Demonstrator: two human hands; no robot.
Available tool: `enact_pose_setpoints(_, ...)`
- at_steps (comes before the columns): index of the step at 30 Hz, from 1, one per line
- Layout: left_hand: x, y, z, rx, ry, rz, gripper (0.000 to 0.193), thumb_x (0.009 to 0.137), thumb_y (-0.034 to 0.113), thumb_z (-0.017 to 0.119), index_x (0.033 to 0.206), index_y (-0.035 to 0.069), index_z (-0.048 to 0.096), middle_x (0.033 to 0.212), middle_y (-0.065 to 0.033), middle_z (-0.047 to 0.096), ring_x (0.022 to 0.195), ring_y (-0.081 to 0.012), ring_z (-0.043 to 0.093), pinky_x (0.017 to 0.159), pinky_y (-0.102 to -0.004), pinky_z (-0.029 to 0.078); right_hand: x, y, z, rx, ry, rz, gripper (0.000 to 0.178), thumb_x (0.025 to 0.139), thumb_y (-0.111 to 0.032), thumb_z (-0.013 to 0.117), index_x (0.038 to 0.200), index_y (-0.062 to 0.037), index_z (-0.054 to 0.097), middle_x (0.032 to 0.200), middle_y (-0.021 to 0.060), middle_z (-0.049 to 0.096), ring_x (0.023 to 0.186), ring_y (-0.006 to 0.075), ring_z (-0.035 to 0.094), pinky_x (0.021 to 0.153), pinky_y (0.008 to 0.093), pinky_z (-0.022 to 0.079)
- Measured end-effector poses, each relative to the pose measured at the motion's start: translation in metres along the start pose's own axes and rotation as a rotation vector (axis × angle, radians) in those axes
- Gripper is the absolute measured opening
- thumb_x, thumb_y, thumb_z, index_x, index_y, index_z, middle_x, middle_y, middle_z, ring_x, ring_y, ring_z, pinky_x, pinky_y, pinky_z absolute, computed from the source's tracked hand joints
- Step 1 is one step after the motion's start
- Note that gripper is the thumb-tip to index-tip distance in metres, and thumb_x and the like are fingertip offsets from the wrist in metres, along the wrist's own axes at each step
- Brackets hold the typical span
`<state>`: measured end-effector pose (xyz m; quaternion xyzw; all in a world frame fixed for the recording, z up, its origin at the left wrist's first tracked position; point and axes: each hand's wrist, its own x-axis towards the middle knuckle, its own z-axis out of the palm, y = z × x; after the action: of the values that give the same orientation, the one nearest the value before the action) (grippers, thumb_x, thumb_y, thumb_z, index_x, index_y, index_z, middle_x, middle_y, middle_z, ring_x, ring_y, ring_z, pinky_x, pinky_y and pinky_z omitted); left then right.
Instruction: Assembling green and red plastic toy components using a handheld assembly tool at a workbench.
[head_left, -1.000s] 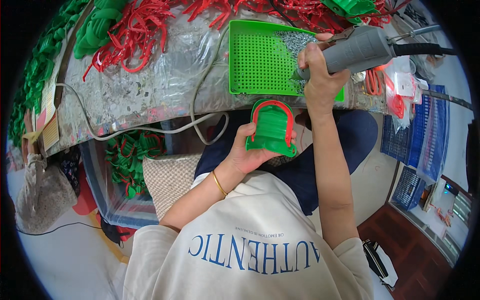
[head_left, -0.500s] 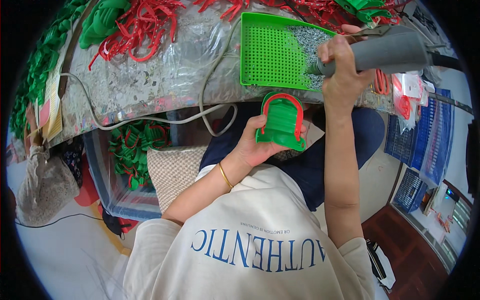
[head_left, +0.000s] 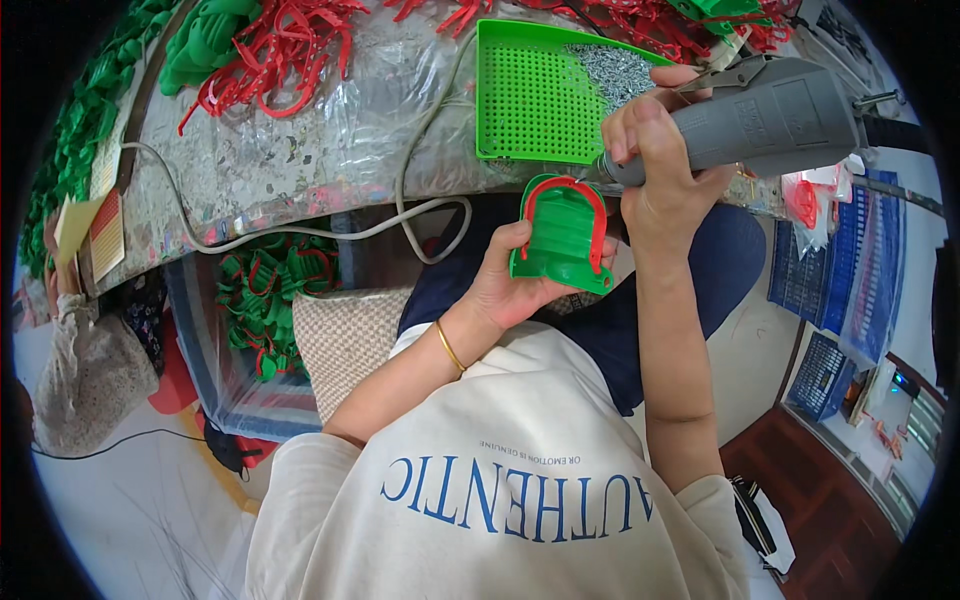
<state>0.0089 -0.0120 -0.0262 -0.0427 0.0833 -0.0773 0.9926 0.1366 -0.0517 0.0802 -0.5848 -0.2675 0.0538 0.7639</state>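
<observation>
- Pale cord is crossing the table edge.
- Green tray is holding metal bits.
- Left hand is gripping green part; right hand, grey tool.

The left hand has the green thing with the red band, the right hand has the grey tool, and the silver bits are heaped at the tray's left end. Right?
Not quite: the head view shows the silver bits heaped at the right end of the tray. The left hand does have the green thing with the red band, and the right hand the grey tool.
</observation>
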Motion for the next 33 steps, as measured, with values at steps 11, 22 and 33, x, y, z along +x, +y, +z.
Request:
enact_pose_setpoints(11,-0.003,0.001,0.013,0.056,-0.062,-0.014,0.077,0.077,0.045,0.064,0.132,-0.002,0.04,0.124,-0.024,0.051,0.114,-0.0328,0.054,0.098,-0.0456,0.045,-0.003,-0.006,-0.001,0.012,-0.042,-0.022,0.024,0.085,-0.003,0.056,0.107,0.0045,0.049,0.066,0.0053,0.046,0.053,0.0118,0.043,0.054,0.0287,0.038)
enact_pose_setpoints(22,-0.008,0.007,0.024,0.135,-0.055,-0.021,0.079,0.077,0.049,0.063,0.132,-0.003,0.04,0.12,-0.0228,0.054,0.108,-0.0335,0.057,0.098,-0.045,0.045,0.004,-0.011,0.001,0.191,-0.171,-0.105,0.03,0.084,-0.007,0.056,0.111,0.0023,0.049,0.063,0.0039,0.044,0.052,0.0127,0.043,0.053,0.0302,0.037)
enact_pose_setpoints(33,-0.008,0.005,0.022,0.062,-0.036,-0.007,0.081,0.075,0.044,0.065,0.135,-0.002,0.036,0.128,-0.0205,0.047,0.111,-0.0328,0.054,0.098,-0.0452,0.045,0.022,0.027,-0.02,0.093,0.015,-0.102,0.027,0.084,-0.001,0.058,0.109,0.0044,0.051,0.07,0.0049,0.049,0.057,0.0125,0.045,0.054,0.0299,0.038)
